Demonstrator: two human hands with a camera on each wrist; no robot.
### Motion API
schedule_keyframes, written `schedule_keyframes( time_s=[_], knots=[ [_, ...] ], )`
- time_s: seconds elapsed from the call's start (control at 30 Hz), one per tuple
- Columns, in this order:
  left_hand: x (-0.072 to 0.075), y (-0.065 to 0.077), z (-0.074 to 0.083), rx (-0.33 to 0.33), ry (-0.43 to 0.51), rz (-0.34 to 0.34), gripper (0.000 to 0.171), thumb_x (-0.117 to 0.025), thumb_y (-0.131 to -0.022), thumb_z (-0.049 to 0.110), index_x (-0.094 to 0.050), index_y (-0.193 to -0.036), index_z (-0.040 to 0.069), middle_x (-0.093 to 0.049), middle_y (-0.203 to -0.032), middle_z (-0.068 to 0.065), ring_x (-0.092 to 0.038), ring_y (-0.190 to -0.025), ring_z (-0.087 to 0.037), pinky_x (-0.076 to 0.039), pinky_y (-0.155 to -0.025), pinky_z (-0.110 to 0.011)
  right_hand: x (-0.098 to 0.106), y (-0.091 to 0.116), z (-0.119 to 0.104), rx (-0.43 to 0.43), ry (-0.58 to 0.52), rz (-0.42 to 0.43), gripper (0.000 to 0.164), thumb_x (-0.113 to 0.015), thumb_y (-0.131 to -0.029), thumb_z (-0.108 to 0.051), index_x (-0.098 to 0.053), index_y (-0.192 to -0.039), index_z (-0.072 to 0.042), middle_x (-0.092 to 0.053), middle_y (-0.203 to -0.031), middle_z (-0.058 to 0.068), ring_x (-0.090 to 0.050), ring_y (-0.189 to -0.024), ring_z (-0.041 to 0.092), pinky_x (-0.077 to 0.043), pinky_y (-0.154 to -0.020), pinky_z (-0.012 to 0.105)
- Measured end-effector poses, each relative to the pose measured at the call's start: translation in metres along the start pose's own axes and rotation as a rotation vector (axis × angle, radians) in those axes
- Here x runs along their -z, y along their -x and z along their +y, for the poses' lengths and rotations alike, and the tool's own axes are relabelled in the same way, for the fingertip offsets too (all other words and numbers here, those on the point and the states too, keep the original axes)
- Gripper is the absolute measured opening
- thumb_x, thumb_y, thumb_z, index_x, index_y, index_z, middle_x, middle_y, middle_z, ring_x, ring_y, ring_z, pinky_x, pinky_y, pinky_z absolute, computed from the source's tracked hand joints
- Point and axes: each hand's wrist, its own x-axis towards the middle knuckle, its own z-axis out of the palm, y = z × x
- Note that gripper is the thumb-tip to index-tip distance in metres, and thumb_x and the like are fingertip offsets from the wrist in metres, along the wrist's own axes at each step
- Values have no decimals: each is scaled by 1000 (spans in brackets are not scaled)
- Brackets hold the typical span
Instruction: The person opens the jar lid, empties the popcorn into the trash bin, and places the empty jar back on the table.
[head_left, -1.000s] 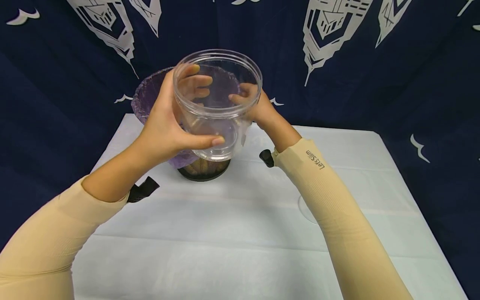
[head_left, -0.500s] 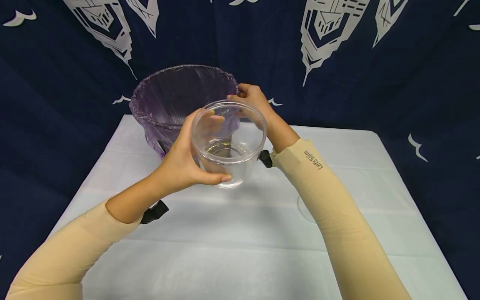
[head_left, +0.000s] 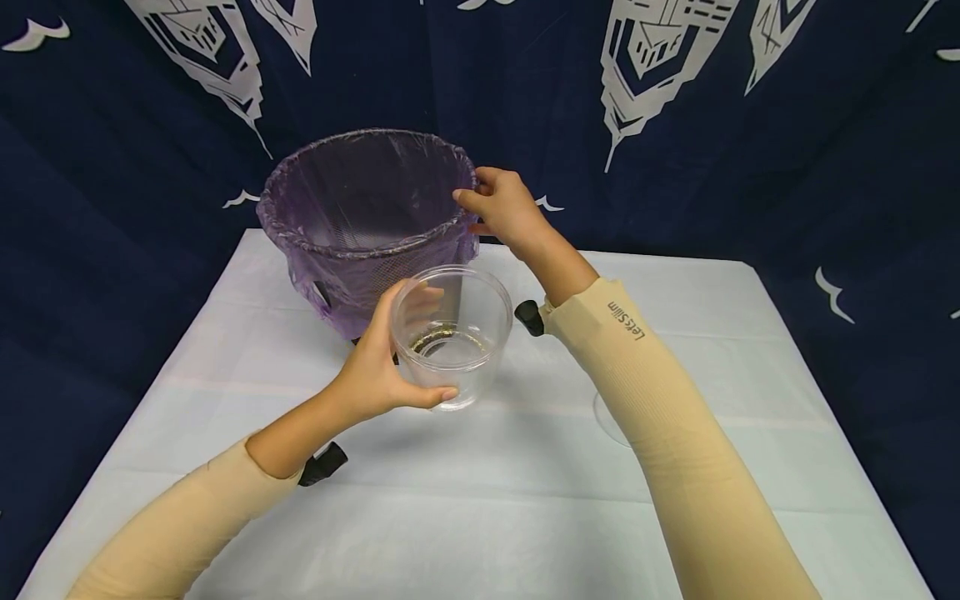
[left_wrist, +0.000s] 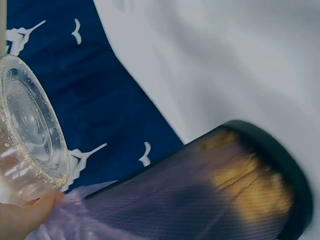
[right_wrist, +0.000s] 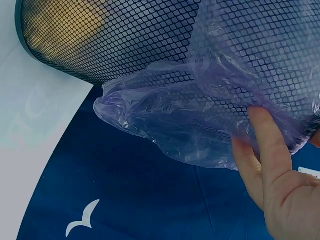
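A clear round plastic tub (head_left: 476,367) is held around its side by my left hand (head_left: 375,371), with the thumb on the near side. In the left wrist view, yellowish crumbs (left_wrist: 31,164) cling near the tub's base. Behind it stands a dark wire-mesh wastebasket (right_wrist: 145,42), lined with a thin purple bin liner (head_left: 315,279) folded over the rim. My right hand (head_left: 510,208) grips the basket's right rim, fingers outside over the liner. Through the mesh, something yellowish (left_wrist: 250,187) shows at the basket's bottom.
A clear thin disc (head_left: 609,421) lies on the white-covered table (head_left: 450,525), partly hidden by the right sleeve (head_left: 645,392). A dark blue cloth (head_left: 465,75) with white prints hangs behind the table's far edge.
My left hand has brought the tub down and toward me, from over the basket to in front of it. The right hand has stayed at the basket's rim.
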Motion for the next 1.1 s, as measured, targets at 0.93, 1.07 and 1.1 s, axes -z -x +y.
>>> schedule_keyframes(
  time_s=[0.93,1.07,1.1],
  knots=[
    [-25,38,-30,203,-83,-47,101,-85,-50,1,-21,-128,-4,-39,-127,-21,-39,-115,-38,-32,-93,-52,2,1,0,-20,5,-9,55,-51,-91,-10,-25,-139,1,-44,-131,17,-46,-116,21,-46,-82,35],
    [-26,43,-34,215,-90,-51,101,-85,-49,2,-21,-127,-5,-40,-125,-22,-41,-113,-39,-34,-91,-53,1,1,1,-10,0,-14,54,-51,-91,-10,-27,-138,1,-44,-130,16,-46,-116,21,-46,-83,37],
    [-27,44,-36,217,-89,-52,101,-85,-49,2,-21,-127,-6,-40,-125,-23,-41,-112,-39,-34,-91,-54,1,1,1,-10,1,-14,55,-51,-91,-10,-26,-139,1,-44,-131,16,-46,-116,21,-46,-83,37]
  ],
)
